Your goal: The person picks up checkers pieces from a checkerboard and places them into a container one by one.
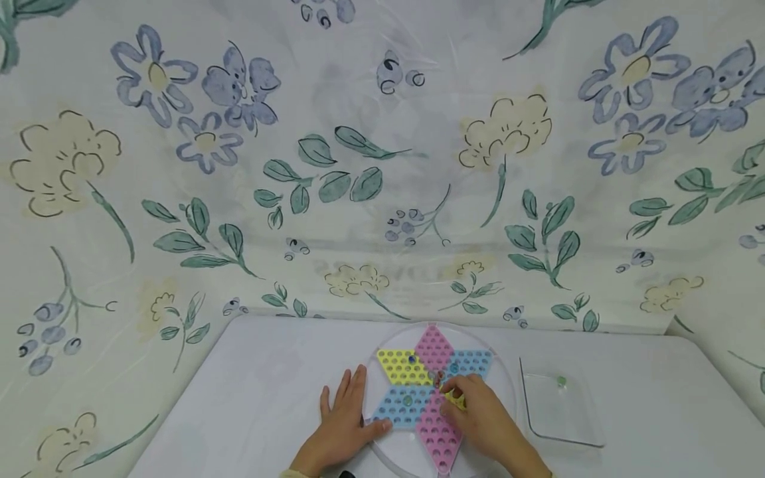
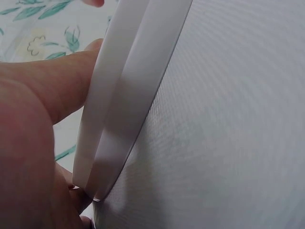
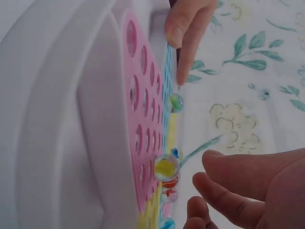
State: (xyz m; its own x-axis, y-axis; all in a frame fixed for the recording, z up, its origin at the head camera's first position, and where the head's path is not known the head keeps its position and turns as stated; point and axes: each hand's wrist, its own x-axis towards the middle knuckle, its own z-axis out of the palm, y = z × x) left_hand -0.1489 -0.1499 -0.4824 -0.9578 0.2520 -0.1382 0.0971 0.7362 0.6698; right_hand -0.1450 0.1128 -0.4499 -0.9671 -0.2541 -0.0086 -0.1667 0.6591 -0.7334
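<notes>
A round white Chinese checkers board (image 1: 382, 453) with a pink, yellow and blue star lies on the table. My left hand (image 1: 342, 421) is at its left rim, fingers extended and thumb over the edge; in the left wrist view the thumb (image 2: 71, 81) touches the white rim (image 2: 128, 81). Over the star's centre, my right hand (image 1: 481, 415) has its fingertips close to a yellow-swirled glass marble (image 3: 167, 168). In the right wrist view, thumb and forefinger stand apart from that marble with nothing between them. Red marbles (image 3: 170, 182) cluster beside it. A green-swirled marble (image 3: 175, 102) sits on the blue section.
A clear square tray (image 1: 564, 435) stands right of the board, holding a green marble (image 1: 562, 381). A blue marble (image 1: 412, 359) sits on the yellow section and a teal marble (image 1: 454, 367) on the right blue section. Floral sheeting (image 1: 358, 232) rises behind the white table (image 1: 239, 378).
</notes>
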